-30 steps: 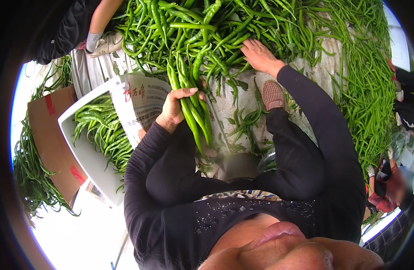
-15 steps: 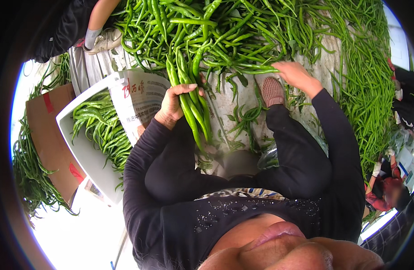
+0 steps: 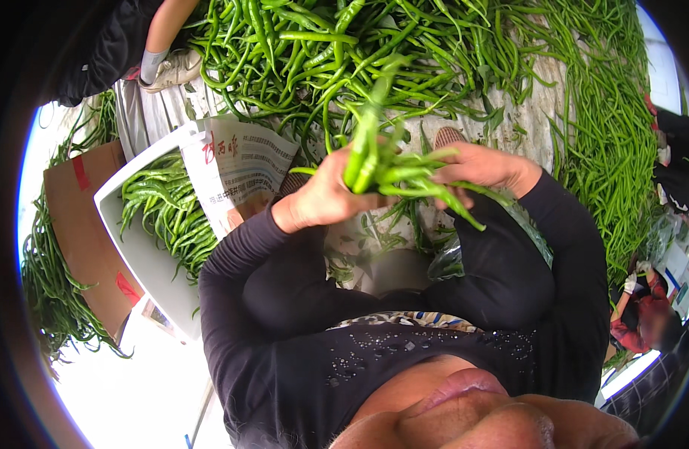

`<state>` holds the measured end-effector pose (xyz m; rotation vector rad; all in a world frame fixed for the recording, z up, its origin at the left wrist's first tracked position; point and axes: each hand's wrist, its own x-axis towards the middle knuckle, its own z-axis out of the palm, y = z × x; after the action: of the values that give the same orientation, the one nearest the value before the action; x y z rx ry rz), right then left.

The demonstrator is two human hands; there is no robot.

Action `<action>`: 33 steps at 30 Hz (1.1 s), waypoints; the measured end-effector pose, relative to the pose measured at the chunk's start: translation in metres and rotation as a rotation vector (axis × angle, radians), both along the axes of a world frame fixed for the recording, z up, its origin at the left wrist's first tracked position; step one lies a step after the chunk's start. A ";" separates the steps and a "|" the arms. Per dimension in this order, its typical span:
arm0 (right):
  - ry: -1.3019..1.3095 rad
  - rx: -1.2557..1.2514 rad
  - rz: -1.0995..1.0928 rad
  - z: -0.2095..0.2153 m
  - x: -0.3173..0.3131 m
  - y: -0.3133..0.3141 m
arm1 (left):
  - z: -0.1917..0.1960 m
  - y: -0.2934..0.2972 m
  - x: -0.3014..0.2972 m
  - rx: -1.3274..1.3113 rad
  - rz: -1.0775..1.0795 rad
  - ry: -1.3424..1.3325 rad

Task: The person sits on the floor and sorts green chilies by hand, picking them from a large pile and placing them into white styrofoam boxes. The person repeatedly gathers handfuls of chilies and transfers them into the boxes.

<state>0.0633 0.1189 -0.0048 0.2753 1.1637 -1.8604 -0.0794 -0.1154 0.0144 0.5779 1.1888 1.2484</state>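
Note:
Long green chili peppers (image 3: 367, 161) form a bunch in my left hand (image 3: 325, 191), whose fingers are wrapped round them; their upper ends are smeared by motion. Close beside it, my right hand (image 3: 483, 168) grips more green chili peppers (image 3: 412, 176) that stretch across to the left hand's bunch. The two bunches meet between my hands, over the gap between my knees. Beyond them spreads a large heap of loose green chili peppers (image 3: 307, 52). On my left stands a white box (image 3: 138, 232) with peppers lying inside and a printed sheet of newspaper (image 3: 239, 161) over its edge.
A brown cardboard sheet (image 3: 86, 232) with red tape lies left of the box, with more peppers past it. Another person's shoe (image 3: 176, 69) is at the far left. A long pepper pile (image 3: 606, 150) runs along the right. Another person (image 3: 644, 318) is at the far right.
Both hands have come together over my knees. The right hand has pulled back from the heap with peppers. The left hand has moved right, and its bunch has turned.

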 end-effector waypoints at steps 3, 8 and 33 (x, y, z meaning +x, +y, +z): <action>0.057 -0.218 -0.185 0.004 -0.006 -0.025 | 0.006 0.012 0.006 0.185 -0.128 0.650; 0.155 -0.141 -0.251 0.001 -0.006 -0.026 | 0.019 0.014 0.006 0.246 -0.167 1.289; 0.320 -0.125 0.055 0.243 -0.030 -0.146 | 0.183 -0.115 0.034 0.635 0.245 1.800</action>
<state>0.0331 -0.0271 0.2379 -0.1287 1.2449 -1.9660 -0.0452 -0.2304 0.1973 2.3724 2.2814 1.1346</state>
